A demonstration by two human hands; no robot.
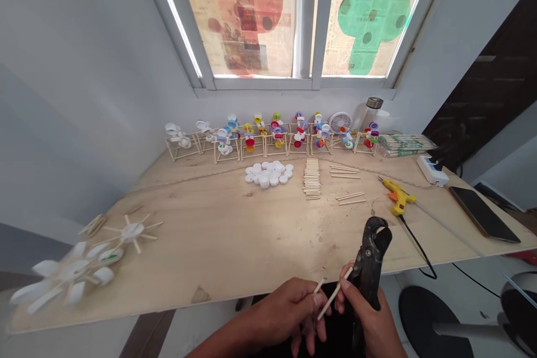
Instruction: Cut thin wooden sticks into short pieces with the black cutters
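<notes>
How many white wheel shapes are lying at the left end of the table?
2: a wheel with wooden spokes, and a blurry white-bladed wheel nearer the front corner.

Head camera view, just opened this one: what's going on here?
A person grips a black cutting tool in their right hand, with a wooden stick angled up toward its head. Their left hand pinches a short stick piece. Ahead, on the plywood tabletop, lie white bottle caps, stacked sticks and a yellow glue gun. Stick frames carrying colored caps line the back.
</notes>
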